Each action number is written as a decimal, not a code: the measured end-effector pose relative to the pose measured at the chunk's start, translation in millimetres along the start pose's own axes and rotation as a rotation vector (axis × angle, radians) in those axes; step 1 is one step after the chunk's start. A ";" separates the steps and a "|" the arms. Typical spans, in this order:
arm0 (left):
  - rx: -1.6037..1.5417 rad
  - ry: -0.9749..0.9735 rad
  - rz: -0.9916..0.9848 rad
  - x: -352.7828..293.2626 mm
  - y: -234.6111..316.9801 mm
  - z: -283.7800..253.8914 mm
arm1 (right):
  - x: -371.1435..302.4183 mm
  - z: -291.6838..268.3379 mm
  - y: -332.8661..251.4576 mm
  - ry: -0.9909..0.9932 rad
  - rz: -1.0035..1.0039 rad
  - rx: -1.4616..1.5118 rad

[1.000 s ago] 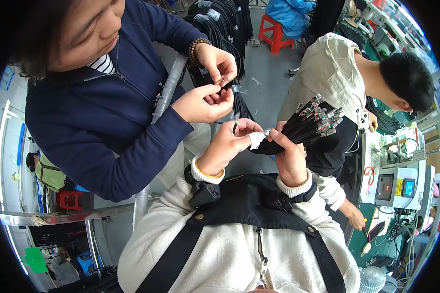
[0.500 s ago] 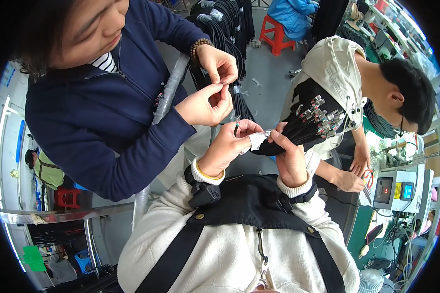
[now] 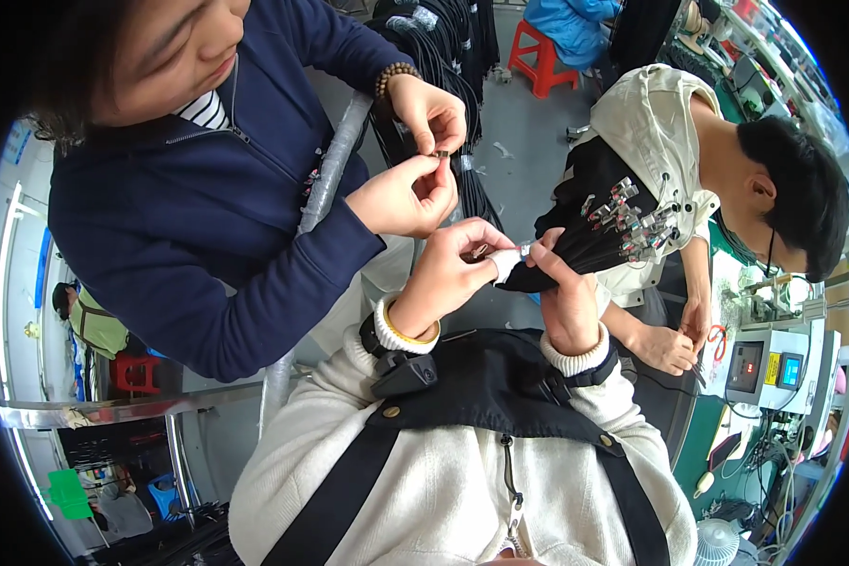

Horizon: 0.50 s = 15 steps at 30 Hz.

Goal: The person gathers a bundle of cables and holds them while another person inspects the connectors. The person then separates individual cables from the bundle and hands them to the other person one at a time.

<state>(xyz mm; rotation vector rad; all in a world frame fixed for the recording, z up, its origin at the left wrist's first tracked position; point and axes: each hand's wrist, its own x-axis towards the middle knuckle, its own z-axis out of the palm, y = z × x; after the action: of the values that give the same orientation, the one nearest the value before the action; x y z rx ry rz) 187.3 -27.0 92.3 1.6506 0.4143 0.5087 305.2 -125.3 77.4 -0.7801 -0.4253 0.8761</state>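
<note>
My right hand (image 3: 573, 304) is closed around a bundle of black cables (image 3: 590, 253), its thumb lying along the top. Bare metal connectors (image 3: 646, 228) with bits of coloured wire fan out at the bundle's far right end. From the left, my left hand (image 3: 446, 276) meets it with bent fingers, and a white wrap (image 3: 507, 265) covers its thumb tip. Between the two thumbs sits a small silver connector (image 3: 525, 250), pinched by my left fingers. Another small metal piece (image 3: 481, 252) shows among the left fingers; its cable is hidden.
A person in a navy jacket (image 3: 208, 245) stands close at left, pinching a small metal piece (image 3: 441, 154). At right, another person (image 3: 674, 349) works beside a green bench with a boxy machine (image 3: 764, 368). A metal rail (image 3: 132, 411) crosses the left; black cables (image 3: 443, 57) hang behind.
The upright connector above my left fingers has tipped down among them. Both my hands and the bundle sit slightly further right in view. The navy-jacketed person's small metal piece now shows.
</note>
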 end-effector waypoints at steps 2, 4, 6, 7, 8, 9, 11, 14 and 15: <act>0.021 -0.006 0.024 1.4 -2.9 -3.6 | -0.9 -0.4 2.9 -0.015 0.029 0.017; -0.302 -0.119 -0.105 -0.9 -11.0 -11.8 | -5.9 -2.8 7.3 -0.042 0.092 0.048; -0.462 -0.178 -0.168 -4.5 -19.7 -12.7 | -10.3 -2.4 9.8 -0.029 0.077 0.040; -0.495 -0.157 -0.187 -7.7 -24.7 -9.6 | -12.9 -1.6 11.3 -0.015 0.063 0.034; -0.526 -0.146 -0.202 -6.8 -28.2 -5.4 | -12.4 -1.7 11.0 0.001 0.039 0.028; -0.555 -0.136 -0.218 -6.9 -29.4 -1.8 | -11.4 -2.4 12.5 0.004 0.024 0.029; -0.411 -0.066 -0.148 -11.0 -14.9 10.7 | -13.2 -11.6 16.3 -0.026 -0.002 -0.016; -0.193 0.104 -0.002 -24.9 -2.5 12.8 | -18.3 -7.9 15.5 0.005 0.011 -0.003; -0.154 0.012 0.051 -28.7 -2.9 7.9 | -15.4 -13.2 18.5 -0.019 -0.013 0.014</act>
<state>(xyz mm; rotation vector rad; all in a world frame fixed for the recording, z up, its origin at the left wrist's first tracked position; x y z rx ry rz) 167.7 -48.7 86.0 1.5132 0.3342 0.5742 294.8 -136.0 54.4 -0.7565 -0.4400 0.8744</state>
